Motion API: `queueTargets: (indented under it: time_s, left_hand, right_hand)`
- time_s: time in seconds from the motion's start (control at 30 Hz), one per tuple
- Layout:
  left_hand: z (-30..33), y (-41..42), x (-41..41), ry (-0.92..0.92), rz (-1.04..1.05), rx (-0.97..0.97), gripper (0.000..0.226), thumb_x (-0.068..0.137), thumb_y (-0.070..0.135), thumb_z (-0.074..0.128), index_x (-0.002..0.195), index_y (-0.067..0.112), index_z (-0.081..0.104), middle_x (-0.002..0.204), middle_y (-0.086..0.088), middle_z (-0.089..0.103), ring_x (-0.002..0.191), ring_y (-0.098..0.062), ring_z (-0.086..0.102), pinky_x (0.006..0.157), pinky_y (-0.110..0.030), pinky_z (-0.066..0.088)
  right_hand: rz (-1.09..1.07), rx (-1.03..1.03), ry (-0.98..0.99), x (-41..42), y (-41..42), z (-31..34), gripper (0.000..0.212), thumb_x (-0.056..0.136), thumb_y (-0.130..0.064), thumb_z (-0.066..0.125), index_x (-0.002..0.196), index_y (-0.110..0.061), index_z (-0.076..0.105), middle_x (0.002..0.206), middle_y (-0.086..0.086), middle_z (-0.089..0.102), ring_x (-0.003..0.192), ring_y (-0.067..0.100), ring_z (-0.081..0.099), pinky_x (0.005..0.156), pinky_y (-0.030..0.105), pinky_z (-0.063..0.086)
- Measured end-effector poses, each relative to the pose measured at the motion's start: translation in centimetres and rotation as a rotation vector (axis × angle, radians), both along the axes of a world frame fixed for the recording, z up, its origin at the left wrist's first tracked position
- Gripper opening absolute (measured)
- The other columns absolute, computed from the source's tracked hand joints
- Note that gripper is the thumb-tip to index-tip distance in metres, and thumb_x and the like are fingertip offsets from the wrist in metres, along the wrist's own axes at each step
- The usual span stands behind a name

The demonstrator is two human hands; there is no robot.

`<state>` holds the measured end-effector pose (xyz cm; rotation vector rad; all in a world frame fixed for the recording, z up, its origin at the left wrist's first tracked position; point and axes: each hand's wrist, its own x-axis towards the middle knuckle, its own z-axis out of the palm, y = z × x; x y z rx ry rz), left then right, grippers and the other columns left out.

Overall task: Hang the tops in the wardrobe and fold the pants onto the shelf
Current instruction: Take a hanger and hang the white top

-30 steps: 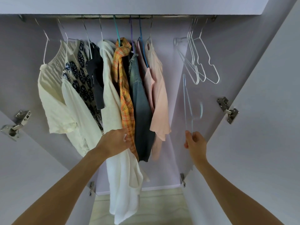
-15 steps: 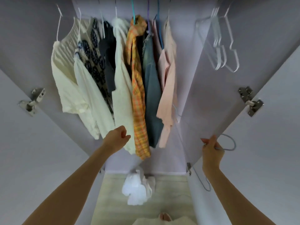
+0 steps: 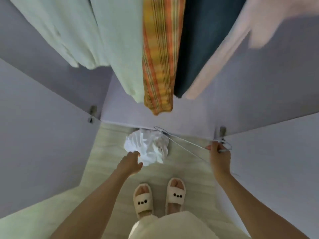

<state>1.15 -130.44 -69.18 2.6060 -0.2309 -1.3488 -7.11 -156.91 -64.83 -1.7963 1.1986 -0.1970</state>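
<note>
Pale wood floor (image 3: 107,163) below wardrobe — crumpled white garment (image 3: 148,149) just past left hand (image 3: 131,163), fingers loose, nothing gripped. Right hand (image 3: 219,156) pinches thin wire hanger (image 3: 183,142). I'd grab collar, not bulk.

Left hand (image 3: 131,163) now down at the fallen white top (image 3: 148,147), hanger (image 3: 183,143) lowered beside it.

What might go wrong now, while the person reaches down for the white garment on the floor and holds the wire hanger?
1. The left hand reaches only the near edge of the crumpled white garment; a pull there may drag it along the floor.
2. The wire hanger in the right hand points at the garment and could snag it.
3. The hanging plaid shirt is overhead; rising may bump it.
</note>
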Motion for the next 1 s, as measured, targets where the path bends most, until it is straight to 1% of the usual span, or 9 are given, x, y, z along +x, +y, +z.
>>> queueTargets:
  time_s: [0.23,0.4,0.47,0.53,0.57,0.63,0.7,0.8,1.0]
  left_hand:
    - [-13.9,-3.8,0.8,-0.102,-0.336,0.086,0.053,0.095,0.023,0.046,0.144,0.021,0.025,0.148,-0.007,0.025,0.134,-0.029,0.027,0.101,-0.041,0.037]
    - [-24.9,-6.2,3.8,-0.245,-0.735,0.102,0.066,0.093,0.013,0.047,0.148,0.03,0.016,0.159,-0.004,-0.001,0.145,-0.03,-0.003,0.112,-0.048,0.017]
    - [-28.2,-6.5,3.8,-0.35,-0.812,0.133,0.063,0.089,0.024,0.058,0.144,0.033,0.03,0.158,-0.005,0.008,0.146,-0.027,0.004,0.114,-0.05,0.016]
    - [-29.5,-6.9,3.9,-0.48,-0.713,0.15,0.044,0.073,0.043,0.075,0.115,0.038,0.064,0.141,0.001,0.048,0.135,-0.016,0.039,0.107,-0.043,0.036]
    - [-30.1,-6.7,3.8,-0.532,-0.73,0.12,0.034,0.074,0.039,0.075,0.107,0.035,0.069,0.137,0.0,0.052,0.133,-0.019,0.042,0.107,-0.044,0.036]
    - [-30.3,-6.9,4.2,-0.382,-0.715,0.072,0.033,0.092,0.024,0.052,0.125,0.022,0.057,0.152,-0.002,0.029,0.144,-0.024,0.016,0.116,-0.045,0.015]
    - [-27.1,-6.6,4.5,-0.257,-0.648,0.006,0.034,0.097,0.027,0.04,0.126,0.015,0.053,0.146,-0.003,0.036,0.141,-0.023,0.021,0.114,-0.038,0.016]
    - [-18.4,-5.7,5.6,-0.321,-0.427,-0.201,0.031,0.097,0.033,0.04,0.102,0.009,0.06,0.107,-0.01,0.064,0.107,-0.028,0.056,0.091,-0.034,0.038]
    - [2.6,-2.0,4.4,-0.382,-0.098,-0.479,0.028,0.09,0.038,0.053,0.103,0.017,0.067,0.086,-0.008,0.07,0.083,-0.032,0.062,0.066,-0.031,0.041]
  right_hand:
    - [0.158,-0.075,0.002,2.5,-2.8,-10.5,0.038,0.096,-0.012,0.044,0.06,-0.015,0.057,0.061,0.007,0.056,0.053,0.005,0.048,0.044,0.01,0.033]
    - [0.131,-0.057,-0.073,5.8,-3.6,-17.3,0.036,0.097,-0.014,0.044,0.068,-0.004,0.062,0.058,0.002,0.057,0.051,0.002,0.05,0.046,0.006,0.035]
    - [0.114,-0.034,-0.114,6.2,-3.5,-19.7,0.036,0.095,-0.01,0.043,0.064,-0.003,0.061,0.056,-0.003,0.057,0.048,-0.002,0.051,0.051,0.012,0.038]
    - [0.077,-0.041,-0.136,5.8,-3.7,-21.8,0.039,0.096,-0.011,0.043,0.06,-0.007,0.059,0.051,-0.002,0.053,0.044,-0.001,0.047,0.052,0.02,0.037]
    - [0.058,-0.049,-0.144,5.3,-3.8,-22.4,0.041,0.096,-0.013,0.043,0.058,-0.009,0.057,0.049,-0.001,0.05,0.042,-0.001,0.046,0.05,0.018,0.037]
    - [-0.002,-0.023,-0.175,4.4,-4.3,-22.3,0.043,0.097,-0.017,0.043,0.056,-0.012,0.055,0.044,-0.003,0.047,0.037,-0.001,0.042,0.042,0.011,0.033]
    - [-0.094,0.049,-0.189,3.0,-4.0,-20.5,0.043,0.097,-0.02,0.043,0.057,-0.012,0.054,0.037,-0.008,0.044,0.034,-0.001,0.038,0.039,0.011,0.03]
    - [-0.278,0.218,-0.274,2.4,-2.9,-15.2,0.043,0.096,-0.018,0.043,0.054,-0.011,0.049,0.033,-0.008,0.042,0.033,0.001,0.033,0.045,0.019,0.027]
    - [-0.472,0.454,-0.321,0.9,-0.8,-0.9,0.048,0.099,-0.025,0.042,0.052,-0.012,0.038,0.031,-0.006,0.039,0.03,0.005,0.035,0.044,0.018,0.034]
